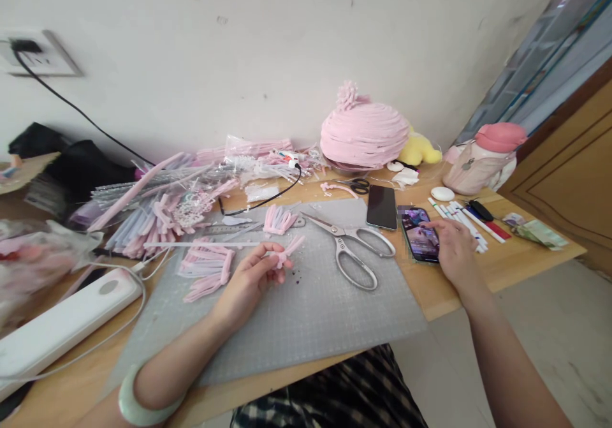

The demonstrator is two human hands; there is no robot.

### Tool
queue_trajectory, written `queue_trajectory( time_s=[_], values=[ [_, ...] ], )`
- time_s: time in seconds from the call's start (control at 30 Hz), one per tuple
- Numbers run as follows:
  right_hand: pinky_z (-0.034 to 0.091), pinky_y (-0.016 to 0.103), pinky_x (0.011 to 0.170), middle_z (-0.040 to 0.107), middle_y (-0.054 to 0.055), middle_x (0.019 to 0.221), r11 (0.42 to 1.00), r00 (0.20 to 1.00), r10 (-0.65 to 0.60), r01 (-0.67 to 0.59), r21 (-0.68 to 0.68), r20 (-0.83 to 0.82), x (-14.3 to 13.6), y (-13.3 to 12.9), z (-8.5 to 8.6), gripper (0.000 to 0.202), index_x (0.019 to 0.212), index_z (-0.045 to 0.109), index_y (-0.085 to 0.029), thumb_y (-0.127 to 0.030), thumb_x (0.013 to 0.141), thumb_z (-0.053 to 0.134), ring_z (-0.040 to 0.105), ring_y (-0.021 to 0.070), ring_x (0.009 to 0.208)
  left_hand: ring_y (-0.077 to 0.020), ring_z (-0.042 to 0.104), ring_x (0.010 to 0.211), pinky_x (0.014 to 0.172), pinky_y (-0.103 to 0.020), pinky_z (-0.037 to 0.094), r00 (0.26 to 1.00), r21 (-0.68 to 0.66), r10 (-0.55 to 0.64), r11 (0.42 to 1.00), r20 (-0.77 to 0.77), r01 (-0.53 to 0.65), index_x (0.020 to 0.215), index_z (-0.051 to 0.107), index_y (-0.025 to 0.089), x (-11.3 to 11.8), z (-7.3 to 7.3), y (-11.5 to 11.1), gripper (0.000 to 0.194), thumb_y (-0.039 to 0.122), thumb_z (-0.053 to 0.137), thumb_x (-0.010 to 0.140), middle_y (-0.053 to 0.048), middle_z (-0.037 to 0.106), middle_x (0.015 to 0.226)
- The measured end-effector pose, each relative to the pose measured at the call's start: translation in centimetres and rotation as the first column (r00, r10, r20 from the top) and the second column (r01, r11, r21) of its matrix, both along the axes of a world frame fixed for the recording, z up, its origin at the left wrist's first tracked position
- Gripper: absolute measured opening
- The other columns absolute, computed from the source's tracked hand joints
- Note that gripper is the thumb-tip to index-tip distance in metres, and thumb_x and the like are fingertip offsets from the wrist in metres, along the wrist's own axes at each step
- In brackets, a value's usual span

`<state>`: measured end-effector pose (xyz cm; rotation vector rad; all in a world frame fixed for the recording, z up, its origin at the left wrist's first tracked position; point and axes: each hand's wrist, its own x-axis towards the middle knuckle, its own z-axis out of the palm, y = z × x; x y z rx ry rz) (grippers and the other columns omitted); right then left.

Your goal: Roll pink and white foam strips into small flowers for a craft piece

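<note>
My left hand [255, 273] is closed over the grey cutting mat, pinching a small bundle of pink pipe cleaners [287, 249]. A long pale pipe cleaner [205, 244] stretches out to the left from behind that hand. At the right, my right hand [456, 249] reaches over a lit smartphone [421, 236], fingers extended, with a fingertip at its screen. Between the hands lie large metal scissors [347, 243], blades spread slightly. Bent pink and lilac pipe cleaners lie in a larger cluster [208, 268] and a smaller cluster [280, 219] near my left hand.
A second phone [381, 207] with a dark screen lies beside small black scissors [359, 186]. Behind stand a pink wrapped dome [366, 134] and a pink-lidded bottle [485, 157]. Markers [466, 221] lie at right. Pipe cleaner bundles [148, 224] and a white power strip [67, 326] occupy the left.
</note>
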<state>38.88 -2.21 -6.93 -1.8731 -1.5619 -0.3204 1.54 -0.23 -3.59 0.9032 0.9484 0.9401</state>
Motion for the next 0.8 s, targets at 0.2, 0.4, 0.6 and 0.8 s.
queue_trajectory(
  time_s=[0.2,0.4,0.6,0.8],
  values=[
    [0.033,0.046,0.086,0.061,0.010,0.095,1.000,1.000,0.008,-0.008,0.012,-0.008,-0.09,0.07,0.18,0.043,0.086,0.062,-0.022,-0.034,0.088,0.020,0.050,0.0272,0.099,-0.0077,0.052,0.054,0.054,-0.021,0.037,1.000,-0.006,-0.010,1.000,-0.020,0.010,0.086,0.051,0.018,0.05,0.02,0.05,0.022,0.029,0.064,0.072,0.001,0.065,0.074],
    [0.033,0.046,0.087,0.063,0.010,0.094,1.000,1.000,0.022,-0.022,0.020,-0.018,-0.22,0.02,0.31,0.045,0.086,0.060,-0.021,-0.037,0.088,0.018,0.050,0.0268,0.100,-0.0071,0.052,0.054,0.054,-0.020,0.037,1.000,0.006,0.003,1.000,-0.017,-0.003,0.084,0.051,0.018,0.01,-0.15,0.13,0.021,0.030,0.064,0.073,0.002,0.065,0.073],
    [0.034,0.047,0.086,0.062,0.011,0.097,0.999,0.999,0.015,-0.013,0.039,-0.049,-0.13,-0.06,0.42,0.046,0.088,0.060,-0.021,-0.038,0.089,0.018,0.051,0.0266,0.098,-0.0063,0.052,0.054,0.055,-0.019,0.038,1.000,0.024,0.008,1.000,-0.017,-0.007,0.091,0.052,0.018,-0.13,-0.46,0.22,0.021,0.029,0.063,0.076,0.001,0.066,0.077],
    [0.035,0.045,0.088,0.063,0.011,0.097,0.999,0.997,0.028,-0.025,0.041,-0.068,-0.01,-0.12,0.42,0.047,0.087,0.060,-0.020,-0.038,0.090,0.017,0.051,0.0260,0.098,-0.0095,0.057,0.063,0.061,-0.021,0.040,0.998,0.057,0.055,0.997,-0.022,-0.054,0.093,0.054,0.017,-0.17,-0.53,0.33,0.029,0.029,0.068,0.070,-0.003,0.069,0.081]
  ],
)
